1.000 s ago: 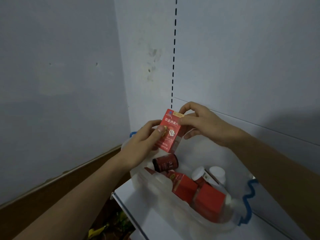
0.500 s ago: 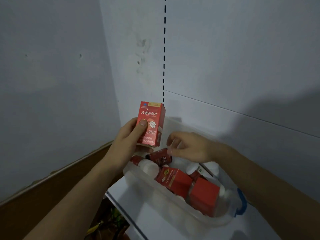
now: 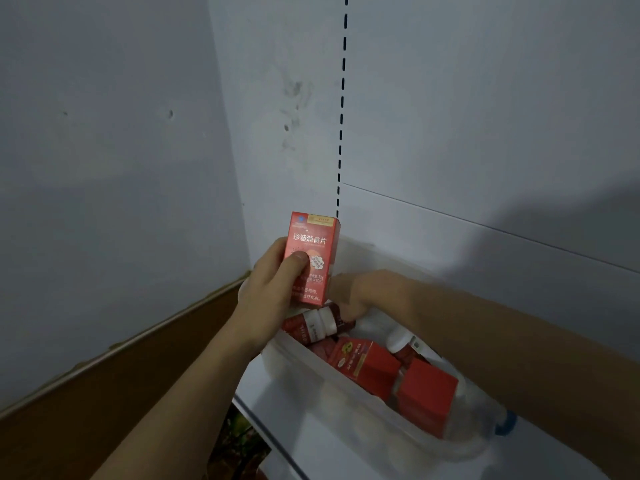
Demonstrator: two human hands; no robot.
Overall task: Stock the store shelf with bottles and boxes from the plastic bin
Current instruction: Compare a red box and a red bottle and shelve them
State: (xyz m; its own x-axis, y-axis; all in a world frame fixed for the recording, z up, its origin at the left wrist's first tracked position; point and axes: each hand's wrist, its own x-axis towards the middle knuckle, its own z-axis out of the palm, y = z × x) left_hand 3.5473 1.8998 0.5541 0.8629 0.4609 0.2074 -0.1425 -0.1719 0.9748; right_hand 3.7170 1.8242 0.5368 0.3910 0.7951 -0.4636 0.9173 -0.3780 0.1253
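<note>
**One box out, a bottle next**

Head view: the left hand [image 3: 273, 289] grips a red box [image 3: 313, 256] upright, thumb across its printed front, just above the far end of the plastic bin [image 3: 304, 382], probably so the other hand is free to fetch more. The right hand [image 3: 356, 292] reaches into that same end, fingers curled at a dark bottle [image 3: 317, 323]; whether it has a hold, I cannot tell. More red boxes [image 3: 370, 367] lie mid-bin. The bin sits on the white shelf [image 3: 277, 414].
</note>
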